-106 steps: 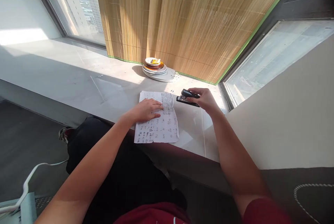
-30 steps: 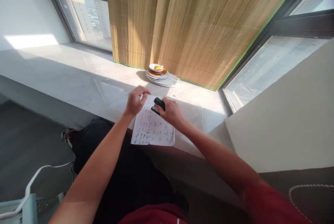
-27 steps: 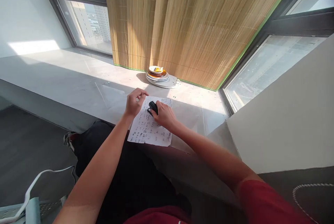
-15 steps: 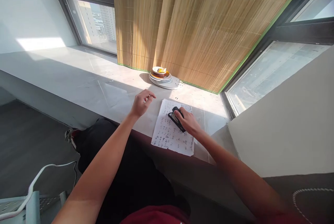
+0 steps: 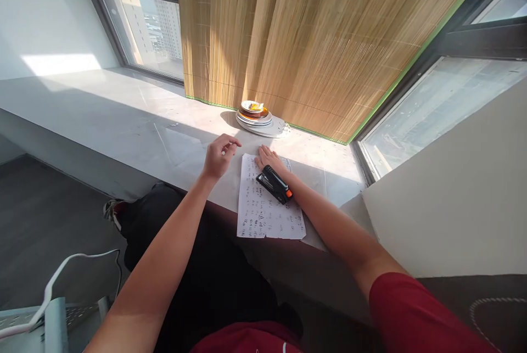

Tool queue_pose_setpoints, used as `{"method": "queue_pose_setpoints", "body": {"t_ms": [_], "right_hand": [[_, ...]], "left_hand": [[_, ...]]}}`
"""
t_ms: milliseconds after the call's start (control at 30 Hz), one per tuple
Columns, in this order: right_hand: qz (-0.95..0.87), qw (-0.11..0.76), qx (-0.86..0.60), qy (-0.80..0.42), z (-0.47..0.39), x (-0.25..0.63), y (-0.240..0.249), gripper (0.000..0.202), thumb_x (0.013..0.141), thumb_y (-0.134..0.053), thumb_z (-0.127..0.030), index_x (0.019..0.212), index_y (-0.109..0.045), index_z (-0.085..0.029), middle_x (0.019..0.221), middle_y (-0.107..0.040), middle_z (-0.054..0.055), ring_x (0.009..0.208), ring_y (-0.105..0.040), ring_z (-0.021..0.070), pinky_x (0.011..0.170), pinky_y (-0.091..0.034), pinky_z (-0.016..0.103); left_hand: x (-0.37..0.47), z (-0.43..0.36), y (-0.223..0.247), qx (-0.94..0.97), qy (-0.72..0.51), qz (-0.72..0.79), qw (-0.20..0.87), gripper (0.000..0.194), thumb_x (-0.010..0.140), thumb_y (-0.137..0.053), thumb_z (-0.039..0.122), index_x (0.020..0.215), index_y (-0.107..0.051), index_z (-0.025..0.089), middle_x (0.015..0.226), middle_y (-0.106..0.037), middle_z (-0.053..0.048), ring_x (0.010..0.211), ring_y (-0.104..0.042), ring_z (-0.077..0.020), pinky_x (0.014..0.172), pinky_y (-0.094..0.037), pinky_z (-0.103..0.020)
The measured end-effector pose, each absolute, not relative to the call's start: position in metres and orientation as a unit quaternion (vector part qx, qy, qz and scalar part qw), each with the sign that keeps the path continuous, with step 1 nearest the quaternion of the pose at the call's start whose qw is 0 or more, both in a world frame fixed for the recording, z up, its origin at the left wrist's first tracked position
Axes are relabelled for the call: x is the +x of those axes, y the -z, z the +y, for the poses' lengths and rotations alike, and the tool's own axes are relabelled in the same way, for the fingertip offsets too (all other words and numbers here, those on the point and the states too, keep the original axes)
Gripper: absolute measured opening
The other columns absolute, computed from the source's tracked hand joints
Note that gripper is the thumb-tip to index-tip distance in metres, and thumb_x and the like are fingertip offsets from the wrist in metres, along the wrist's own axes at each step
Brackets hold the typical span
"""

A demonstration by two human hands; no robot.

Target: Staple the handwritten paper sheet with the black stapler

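Note:
A black stapler with an orange spot at its near end lies on a handwritten white sheet of paper at the ledge's front edge. My right hand rests flat with fingers stretched over the top of the paper, just beyond the stapler, and holds nothing. To the left of the paper, my left hand hovers above the ledge with its fingers loosely curled and apart, nothing in them.
A stack of plates with an orange item on top stands on the pale stone ledge, by a bamboo blind. Windows flank the blind. A white cable hangs at the lower left.
My right hand has let go of the stapler and moved forward and left to lie flat on the paper. The paper has turned slightly. My left hand has shifted a little left.

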State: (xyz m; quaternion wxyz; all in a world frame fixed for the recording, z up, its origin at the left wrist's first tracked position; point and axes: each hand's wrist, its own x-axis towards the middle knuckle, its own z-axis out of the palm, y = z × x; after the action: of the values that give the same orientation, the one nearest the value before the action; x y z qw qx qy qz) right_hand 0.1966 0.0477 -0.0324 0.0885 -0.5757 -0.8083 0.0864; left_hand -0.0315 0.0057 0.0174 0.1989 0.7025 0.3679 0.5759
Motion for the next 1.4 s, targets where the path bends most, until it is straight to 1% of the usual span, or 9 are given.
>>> {"method": "queue_pose_setpoints", "body": {"t_ms": [300,433,567,700,833,967,1100,1267,1400], "right_hand": [[-0.824,0.103,-0.549,-0.090,0.054,0.153,0.030,0.060,0.115,-0.032,-0.039,0.168,-0.033,-0.011,0.180,-0.021,0.016,0.168,-0.016,0.0284,0.136,-0.016,0.049],[-0.814,0.103,-0.564,-0.093,0.051,0.166,0.030,0.065,0.114,-0.034,-0.040,0.169,-0.028,-0.005,0.181,-0.013,0.020,0.169,-0.012,0.0301,0.135,-0.017,0.047],[-0.801,0.109,-0.580,-0.095,0.043,0.188,0.031,0.063,0.113,-0.033,-0.037,0.167,-0.030,-0.005,0.179,-0.019,0.022,0.168,-0.015,0.0305,0.135,-0.017,0.046],[-0.788,0.108,-0.598,-0.099,0.032,0.222,0.033,0.063,0.113,-0.033,-0.038,0.167,-0.032,-0.005,0.179,-0.021,0.022,0.168,-0.019,0.0316,0.136,-0.017,0.047],[-0.771,0.114,-0.620,-0.092,0.023,0.251,0.036,0.060,0.112,-0.035,-0.038,0.166,-0.036,-0.012,0.178,-0.026,0.020,0.165,-0.027,0.0308,0.135,-0.020,0.047],[-0.775,0.114,-0.616,-0.084,0.022,0.249,0.037,0.058,0.112,-0.034,-0.036,0.164,-0.038,-0.011,0.176,-0.028,0.021,0.164,-0.029,0.0323,0.134,-0.021,0.050],[-0.785,0.143,-0.596,-0.091,0.028,0.225,0.033,0.056,0.110,-0.037,-0.034,0.160,-0.044,-0.008,0.173,-0.033,0.023,0.163,-0.030,0.0327,0.132,-0.024,0.050],[-0.741,0.266,-0.614,-0.061,0.018,0.220,0.004,0.038,0.108,-0.038,-0.027,0.127,-0.068,-0.014,0.135,-0.066,0.019,0.128,-0.062,0.0283,0.107,-0.049,0.041],[-0.756,0.266,-0.584,-0.130,-0.023,0.237,-0.026,0.051,0.111,-0.037,-0.057,0.090,-0.067,-0.021,0.091,-0.068,0.006,0.085,-0.063,0.0220,0.077,-0.049,0.034]], "left_hand": [[-0.033,0.009,-0.013,0.695,-0.571,0.377,0.223,0.019,0.093,-0.056,0.024,0.086,-0.074,0.019,0.091,-0.072,-0.003,0.070,-0.063,-0.0140,0.069,-0.050,-0.030],[-0.033,0.009,-0.013,0.703,-0.555,0.383,0.225,0.021,0.091,-0.055,0.023,0.085,-0.074,0.019,0.090,-0.072,-0.003,0.072,-0.063,-0.0147,0.069,-0.049,-0.030],[-0.031,0.010,-0.009,0.720,-0.522,0.395,0.229,0.021,0.092,-0.055,0.026,0.088,-0.075,0.020,0.096,-0.076,-0.004,0.080,-0.067,-0.0174,0.071,-0.051,-0.031],[-0.025,0.012,0.003,0.798,-0.418,0.371,0.223,0.023,0.096,-0.055,0.029,0.097,-0.078,0.023,0.109,-0.079,-0.005,0.102,-0.072,-0.0232,0.091,-0.057,-0.038],[-0.016,0.010,0.018,0.873,-0.297,0.339,0.187,0.028,0.099,-0.056,0.031,0.115,-0.078,0.025,0.132,-0.075,-0.006,0.127,-0.066,-0.0280,0.117,-0.047,-0.050],[-0.010,0.006,0.024,0.888,-0.231,0.363,0.162,0.039,0.104,-0.053,0.039,0.138,-0.070,0.027,0.152,-0.064,-0.008,0.142,-0.056,-0.0306,0.122,-0.042,-0.053],[-0.013,0.008,0.026,0.888,-0.213,0.382,0.141,0.039,0.104,-0.054,0.039,0.136,-0.071,0.025,0.159,-0.056,-0.011,0.147,-0.052,-0.0318,0.125,-0.040,-0.053],[-0.018,0.013,0.031,0.879,-0.212,0.407,0.130,0.037,0.102,-0.056,0.034,0.134,-0.072,0.023,0.156,-0.056,-0.012,0.142,-0.056,-0.0318,0.124,-0.042,-0.051],[-0.018,0.013,0.033,0.878,-0.222,0.404,0.133,0.034,0.099,-0.059,0.031,0.129,-0.072,0.024,0.153,-0.058,-0.013,0.140,-0.057,-0.0336,0.122,-0.045,-0.054]]}}
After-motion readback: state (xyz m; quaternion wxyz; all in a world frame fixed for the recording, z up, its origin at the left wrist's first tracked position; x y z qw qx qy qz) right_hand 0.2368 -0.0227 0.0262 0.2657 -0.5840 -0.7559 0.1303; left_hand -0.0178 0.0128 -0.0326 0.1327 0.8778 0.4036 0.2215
